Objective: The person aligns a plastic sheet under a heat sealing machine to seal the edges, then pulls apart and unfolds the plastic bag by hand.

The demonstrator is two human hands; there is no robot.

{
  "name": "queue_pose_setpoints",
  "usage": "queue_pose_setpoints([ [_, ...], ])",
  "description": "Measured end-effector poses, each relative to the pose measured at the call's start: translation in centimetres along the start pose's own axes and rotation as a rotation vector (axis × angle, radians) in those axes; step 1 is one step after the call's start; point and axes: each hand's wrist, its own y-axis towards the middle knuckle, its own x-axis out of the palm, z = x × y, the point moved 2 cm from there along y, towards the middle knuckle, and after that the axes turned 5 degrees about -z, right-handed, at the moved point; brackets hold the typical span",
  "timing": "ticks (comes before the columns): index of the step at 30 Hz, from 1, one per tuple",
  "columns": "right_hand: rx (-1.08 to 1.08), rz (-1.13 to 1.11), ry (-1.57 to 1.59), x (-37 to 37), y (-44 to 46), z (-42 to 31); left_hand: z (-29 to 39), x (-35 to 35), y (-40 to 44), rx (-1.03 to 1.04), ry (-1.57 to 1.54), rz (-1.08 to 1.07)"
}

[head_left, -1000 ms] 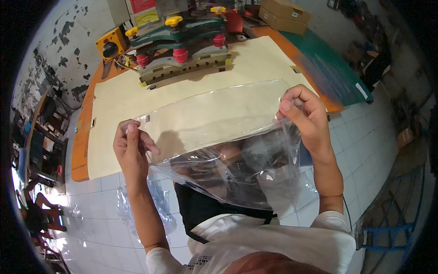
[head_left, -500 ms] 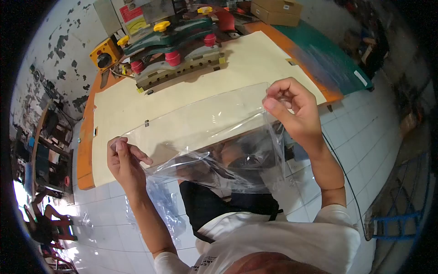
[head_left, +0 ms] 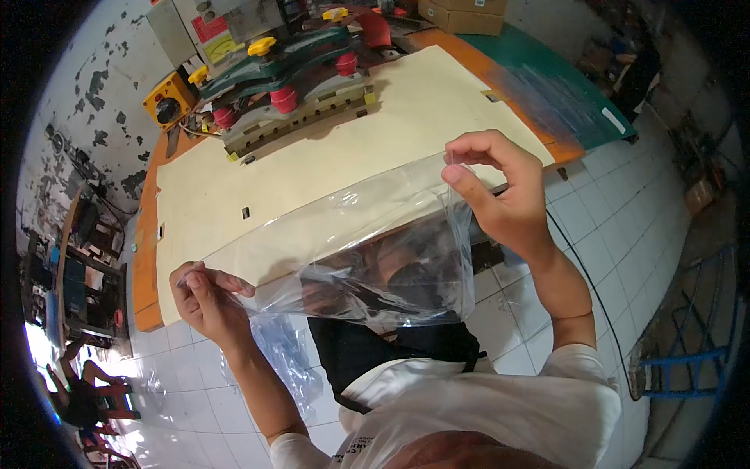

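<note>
The left hand (head_left: 209, 303) pinches 1 corner of the clear plastic (head_left: 375, 270), by the left end of the cream board's (head_left: 414, 94) near edge. The right hand (head_left: 504, 191) pinches another corner, by the right end of that edge. The 2 hands are well apart. From here, I see the plastic hang partly over the board, partly past it. It looks light, floppy and slippery, so I think corners are good to grip.

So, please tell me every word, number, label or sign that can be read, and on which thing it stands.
Nothing reads with certainty.
Shirt: small, slanted print, unreadable.
Red sign: too blurred.
Yellow sign: too blurred.
Carton: small mark, unreadable.
White label on green surface: no text readable.
</note>
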Motion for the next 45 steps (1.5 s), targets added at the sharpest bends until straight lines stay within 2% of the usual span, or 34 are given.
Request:
queue_pose_setpoints([
  [8, 0.016, -0.065, -0.038, 0.0, -0.5, -0.3, 0.4, 0.2, -0.2, 0.023, -0.040, 0.014],
  [11, 0.001, -0.039, -0.004, 0.8, -0.4, -0.2, 0.3, -0.2, -0.3, -0.041, -0.061, 0.091],
  [14, -0.149, 0.215, -0.218, 1.0, -0.8, -0.5, 0.1, -1.1, -0.3, 0.003, -0.059, 0.115],
  [16, -0.154, 0.010, -0.286, 0.6, -1.5, -0.4, 0.2, -1.6, -0.4, 0.007, -0.085, 0.155],
  [17, -0.155, 0.009, -0.284, 0.7, -1.6, -0.4, 0.3, -1.6, -0.4, 0.007, -0.083, 0.156],
  [19, -0.029, -0.167, -0.213, 1.3, -1.9, -0.2, 0.5, -1.6, -0.4, 0.056, -0.043, 0.146],
  [23, 0.004, -0.195, -0.257, 3.1, -1.5, 1.1, 0.4, -1.4, -0.8, 0.027, -0.029, 0.204],
  [25, 0.330, -0.274, -0.136, 3.8, -1.3, 1.4, 0.6, -1.3, -1.0, 0.044, -0.008, 0.215],
  [28, 0.403, -0.300, -0.067, 4.3, -1.2, 0.8, 0.7, -1.9, -1.5, 0.050, -0.010, 0.222],
  [32, 0.365, -0.318, -0.067, 5.4, -1.7, 1.7, 0.7, -2.3, -2.2, 0.085, -0.025, 0.214],
  [35, 0.426, -0.378, -0.009, 5.8, -2.0, 2.6, 0.9, -2.3, -3.0, 0.086, -0.015, 0.230],
  [37, 0.496, -0.475, 0.151, 6.0, -2.2, 3.3, 0.6, -2.4, -3.5, 0.157, -0.063, 0.218],
  [41, 0.465, -0.460, 0.075, 4.2, -2.3, 2.1, 0.8, -3.3, -5.6, 0.082, 0.060, 0.159],
  [43, -0.024, -0.163, -0.149, 2.5, -2.2, 0.1, 0.6, -3.6, -7.6, 0.010, 0.185, 0.136],
  [44, -0.028, -0.165, -0.147, 2.1, -2.2, -0.6, 0.4, -3.9, -8.5, -0.069, 0.307, 0.106],
  [45, -0.130, -0.090, -0.256, 1.5, -2.2, -1.4, 1.2, -3.9, -8.5, -0.122, 0.460, 0.109],
])
